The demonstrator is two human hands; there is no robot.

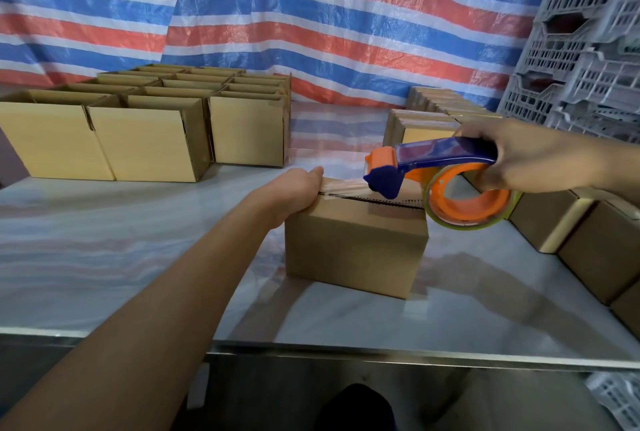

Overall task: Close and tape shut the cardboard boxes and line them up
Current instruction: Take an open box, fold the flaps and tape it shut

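A closed cardboard box [356, 250] stands at centre frame on a pale, glossy table [104, 240], its long side facing the camera. The left hand [298, 188] lies palm-down on the left end of the box top, fingers extended rather than curled, and presses the end of a clear strip of tape [346, 186] onto the cardboard. The right hand [533, 157], at right of centre, grips the blue handle of a blue-and-orange tape dispenser [440, 174]. The head of the dispenser touches the box top near its middle, and the tape runs taut from there back to the left hand. To the right of the dispenser head the centre seam of the box top shows as a dark, uncovered line. The roll on the dispenser hangs just past the right end of the box. At upper left of the frame a block of open boxes [138, 125] stands in rows, flaps upright. Along the right edge of the table a line of closed boxes [588, 233] sits side by side and runs toward the back. A red, white and blue striped tarp [311, 32] hangs behind the table. Grey plastic crates [588, 49] are stacked at upper right.
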